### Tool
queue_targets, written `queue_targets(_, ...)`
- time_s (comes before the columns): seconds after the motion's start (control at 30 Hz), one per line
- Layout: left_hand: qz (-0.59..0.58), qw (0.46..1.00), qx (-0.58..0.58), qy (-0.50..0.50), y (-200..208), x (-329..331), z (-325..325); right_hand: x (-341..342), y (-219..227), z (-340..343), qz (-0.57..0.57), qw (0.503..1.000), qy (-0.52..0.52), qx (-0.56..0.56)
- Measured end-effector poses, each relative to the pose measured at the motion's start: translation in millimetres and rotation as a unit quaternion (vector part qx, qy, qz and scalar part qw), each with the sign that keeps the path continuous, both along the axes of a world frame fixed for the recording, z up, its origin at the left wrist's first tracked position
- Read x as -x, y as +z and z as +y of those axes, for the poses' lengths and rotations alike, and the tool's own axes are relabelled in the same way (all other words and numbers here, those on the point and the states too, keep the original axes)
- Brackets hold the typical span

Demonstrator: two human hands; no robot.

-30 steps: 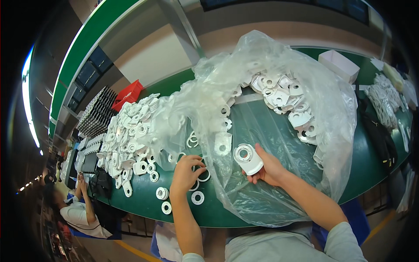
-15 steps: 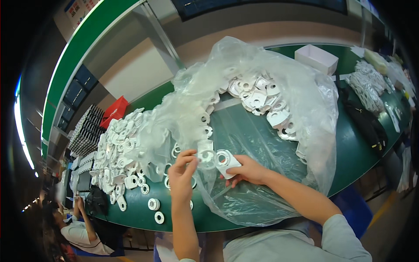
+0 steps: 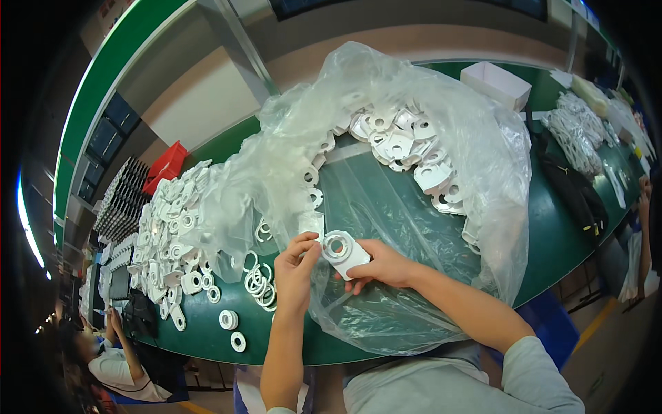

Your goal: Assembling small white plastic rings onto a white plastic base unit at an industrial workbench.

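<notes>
My right hand [image 3: 385, 263] grips a white plastic housing [image 3: 355, 259] by its squared end, with the thumb on top. The housing's round end has a raised ring around a hole and points toward my left hand [image 3: 292, 270]. My left thumb and fingertips are pinched together at the left edge of that ring; whatever they hold, if anything, is hidden. Just beyond the left fingertips lies another white part [image 3: 312, 222] on the clear plastic sheet [image 3: 386, 310]. Similar white parts [image 3: 400, 141] lie heaped on the sheet at the far side.
A large pile of white parts [image 3: 165, 228] covers the table's left side. Several loose rings [image 3: 259, 283] lie left of my left forearm. Farther left are a red bin [image 3: 165, 165] and stacked dark trays [image 3: 123, 203]. A white box [image 3: 498, 84] and bundled white cords [image 3: 576, 134] stand back right. Another person sits far left.
The clear disc that my left fingers held beside the housing no longer shows. My left fingertips have come up to the housing's ring, and the housing has moved slightly left. The view has shifted a little.
</notes>
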State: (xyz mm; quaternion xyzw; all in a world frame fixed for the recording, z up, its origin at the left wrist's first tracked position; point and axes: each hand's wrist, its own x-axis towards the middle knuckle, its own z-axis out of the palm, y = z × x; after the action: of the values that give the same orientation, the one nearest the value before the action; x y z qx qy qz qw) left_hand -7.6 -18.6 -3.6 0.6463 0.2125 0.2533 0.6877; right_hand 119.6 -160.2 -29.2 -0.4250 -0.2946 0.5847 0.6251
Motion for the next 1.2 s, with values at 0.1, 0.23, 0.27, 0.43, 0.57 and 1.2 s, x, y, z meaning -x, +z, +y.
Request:
queue_targets(0.1,0.004,1.0,-0.017,0.003,2.8,-1.7,-2.5,-0.7,-2.8,0.7,-0.008,1.0,0.005,-0.007)
queue_targets(0.23,0.019,0.999,-0.048,-0.004,4.2,-2.0,-0.5,-2.0,-6.2,2.1,0.045,0.999,0.004,0.002)
queue_targets(0.27,0.019,0.999,-0.049,-0.004,4.2,-2.1,0.1,-1.7,-7.6,2.4,0.037,0.999,0.001,0.003)
queue_targets(0.43,0.014,0.989,-0.147,-0.005,-2.1,0.9,5.1,2.3,-5.6,2.5,0.007,1.0,0.001,-0.002)
queue_targets(0.57,-0.001,0.985,-0.172,0.018,7.0,-1.7,-3.4,1.7,-2.1,0.4,0.028,1.0,-0.013,-0.007)
queue_targets(1.2,0.008,0.996,-0.09,0.004,-4.8,1.1,-6.5,12.9,-5.6,2.7,-0.046,0.996,-0.07,-0.041)
